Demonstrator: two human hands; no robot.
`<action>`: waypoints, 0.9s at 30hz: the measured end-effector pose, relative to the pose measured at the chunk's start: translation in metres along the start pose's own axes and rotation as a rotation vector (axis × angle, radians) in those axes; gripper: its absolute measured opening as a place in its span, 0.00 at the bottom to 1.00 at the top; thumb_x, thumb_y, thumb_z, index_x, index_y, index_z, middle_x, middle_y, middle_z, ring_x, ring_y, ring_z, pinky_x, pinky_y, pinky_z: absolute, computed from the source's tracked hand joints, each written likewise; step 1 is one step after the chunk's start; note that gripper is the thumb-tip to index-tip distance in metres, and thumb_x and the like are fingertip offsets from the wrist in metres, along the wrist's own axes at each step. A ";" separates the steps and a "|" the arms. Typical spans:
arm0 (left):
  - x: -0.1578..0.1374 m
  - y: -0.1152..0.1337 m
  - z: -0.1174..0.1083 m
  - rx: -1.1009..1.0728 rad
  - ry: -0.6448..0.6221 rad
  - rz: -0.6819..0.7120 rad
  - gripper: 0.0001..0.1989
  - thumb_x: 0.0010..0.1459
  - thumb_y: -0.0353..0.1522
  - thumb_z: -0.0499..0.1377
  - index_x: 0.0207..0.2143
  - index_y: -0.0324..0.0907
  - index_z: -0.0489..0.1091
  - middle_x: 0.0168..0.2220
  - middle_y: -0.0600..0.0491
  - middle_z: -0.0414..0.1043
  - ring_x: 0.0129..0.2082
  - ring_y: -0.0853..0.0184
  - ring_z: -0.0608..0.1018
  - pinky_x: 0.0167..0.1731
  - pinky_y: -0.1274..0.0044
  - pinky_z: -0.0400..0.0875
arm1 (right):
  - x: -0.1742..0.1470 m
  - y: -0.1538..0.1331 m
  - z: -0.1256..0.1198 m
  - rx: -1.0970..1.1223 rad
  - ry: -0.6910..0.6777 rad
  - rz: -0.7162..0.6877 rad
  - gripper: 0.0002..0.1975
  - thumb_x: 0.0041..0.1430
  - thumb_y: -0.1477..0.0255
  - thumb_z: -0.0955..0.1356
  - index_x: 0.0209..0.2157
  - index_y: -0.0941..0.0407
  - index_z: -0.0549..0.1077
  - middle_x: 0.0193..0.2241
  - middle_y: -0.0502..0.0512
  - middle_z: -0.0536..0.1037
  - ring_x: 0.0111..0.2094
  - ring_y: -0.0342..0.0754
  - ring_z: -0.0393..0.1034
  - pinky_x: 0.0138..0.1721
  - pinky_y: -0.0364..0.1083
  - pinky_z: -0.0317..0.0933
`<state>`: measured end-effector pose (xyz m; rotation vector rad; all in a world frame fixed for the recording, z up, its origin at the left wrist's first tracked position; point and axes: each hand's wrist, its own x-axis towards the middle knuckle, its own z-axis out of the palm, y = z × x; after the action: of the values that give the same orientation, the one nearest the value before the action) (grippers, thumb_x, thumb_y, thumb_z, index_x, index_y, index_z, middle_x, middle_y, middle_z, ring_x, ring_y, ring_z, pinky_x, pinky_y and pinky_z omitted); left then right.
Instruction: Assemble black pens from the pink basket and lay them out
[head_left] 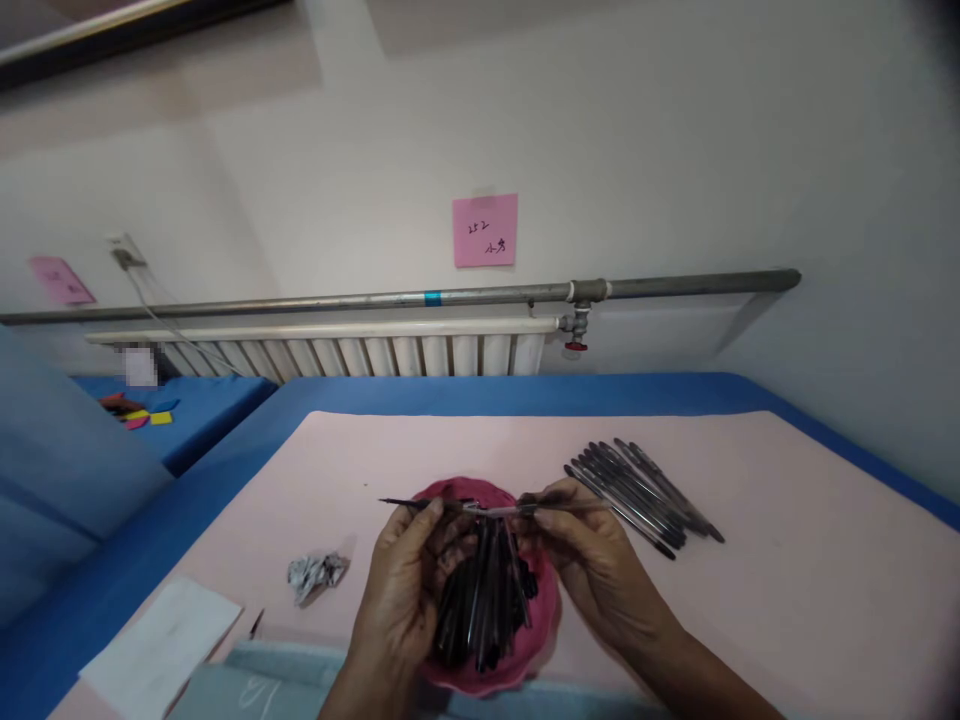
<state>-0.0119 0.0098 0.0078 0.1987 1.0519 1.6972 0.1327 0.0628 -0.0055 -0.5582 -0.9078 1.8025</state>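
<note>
My left hand (405, 575) pinches a pen refill (397, 502) whose dark, pointed end sticks out to the left. My right hand (596, 555) grips a clear pen barrel (570, 504) held level with it. Between the hands, the pale part of the refill runs up to the barrel; I cannot tell how far it sits inside. Dark stains show on the fingers of both hands. Just below them, a pink scalloped bowl (551, 630) holds many dark pen parts (484, 610). To the right, a row of capped black pens (637, 495) lies side by side on the table.
Crumpled grey paper (316, 575), a white sheet (161, 645), a small dark pen tip (256, 624) and a grey-blue cloth (255, 685) lie at the left. A pink sheet (810, 560) covers the blue table (487, 393). Behind it stand a radiator (405, 352) and a pipe (517, 295).
</note>
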 end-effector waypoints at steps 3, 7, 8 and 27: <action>-0.001 -0.001 0.001 0.031 0.004 0.075 0.08 0.46 0.26 0.62 0.30 0.39 0.66 0.28 0.51 0.74 0.28 0.66 0.78 0.28 0.76 0.73 | -0.002 0.001 0.003 0.064 0.058 0.055 0.09 0.42 0.76 0.73 0.25 0.56 0.68 0.21 0.50 0.76 0.24 0.43 0.70 0.24 0.40 0.61; -0.004 -0.002 0.001 0.057 -0.004 0.188 0.12 0.45 0.31 0.64 0.32 0.39 0.66 0.28 0.54 0.73 0.26 0.69 0.77 0.27 0.78 0.72 | -0.004 0.004 0.007 0.187 0.150 0.161 0.12 0.40 0.76 0.74 0.24 0.56 0.66 0.20 0.49 0.75 0.24 0.44 0.71 0.23 0.40 0.62; -0.005 -0.003 0.001 0.065 -0.007 0.209 0.12 0.45 0.32 0.64 0.32 0.39 0.66 0.28 0.54 0.73 0.26 0.70 0.77 0.27 0.78 0.72 | -0.004 0.005 0.007 0.216 0.176 0.188 0.13 0.39 0.77 0.74 0.24 0.56 0.66 0.20 0.48 0.75 0.24 0.44 0.71 0.23 0.40 0.63; -0.019 -0.006 0.006 0.307 0.081 0.418 0.11 0.44 0.37 0.63 0.28 0.39 0.69 0.22 0.56 0.72 0.22 0.73 0.73 0.26 0.80 0.70 | -0.005 0.014 0.002 0.364 0.253 0.319 0.09 0.42 0.77 0.74 0.24 0.58 0.69 0.20 0.48 0.76 0.22 0.43 0.72 0.24 0.41 0.65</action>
<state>0.0034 -0.0027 0.0138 0.5853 1.4028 1.9143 0.1245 0.0547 -0.0154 -0.7026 -0.3176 2.0624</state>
